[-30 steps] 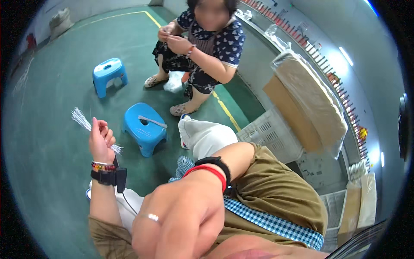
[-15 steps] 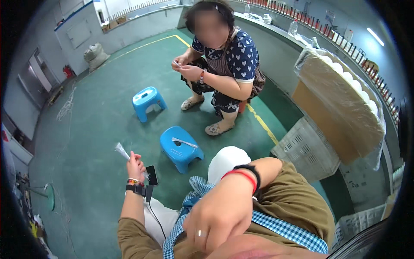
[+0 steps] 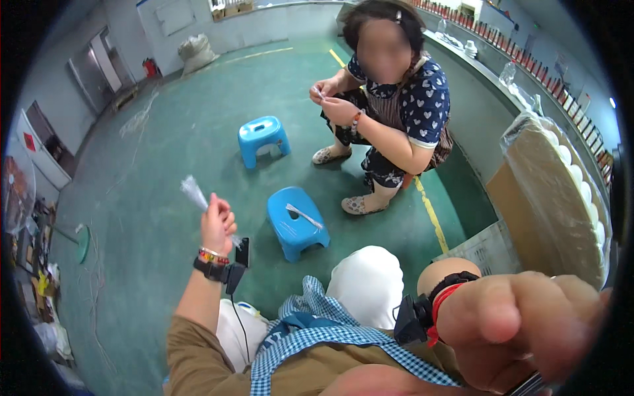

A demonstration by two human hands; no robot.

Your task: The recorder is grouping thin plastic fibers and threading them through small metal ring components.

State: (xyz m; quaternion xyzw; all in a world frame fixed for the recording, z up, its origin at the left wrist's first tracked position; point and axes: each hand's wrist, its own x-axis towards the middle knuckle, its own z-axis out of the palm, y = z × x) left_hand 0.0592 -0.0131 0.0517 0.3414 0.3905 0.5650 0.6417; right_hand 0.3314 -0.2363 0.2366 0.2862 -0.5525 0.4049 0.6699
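Observation:
My left hand (image 3: 218,226) is raised over the green floor, shut on a thin bundle of clear, whitish strips (image 3: 193,191) that sticks up and to the left. A watch and bead bracelets sit on that wrist. Blurred and very close to the camera at the lower right is my right hand (image 3: 522,323), fingers curled; whether it holds anything is unclear. It wears a black band and a red one. Just right of my left hand stands a blue stool (image 3: 296,223) with one small white strip (image 3: 305,216) lying on its top.
A person (image 3: 396,112) crouches beyond the stool, both hands working a small piece (image 3: 325,98). A second blue stool (image 3: 263,137) stands farther back. A large wrapped stack (image 3: 561,198) and cardboard lie at the right. A white sack (image 3: 367,280) rests by my knee.
My right hand has moved to the lower right and closer to the camera. My left hand stays raised with the bundle. The view has tilted up, showing more of the room.

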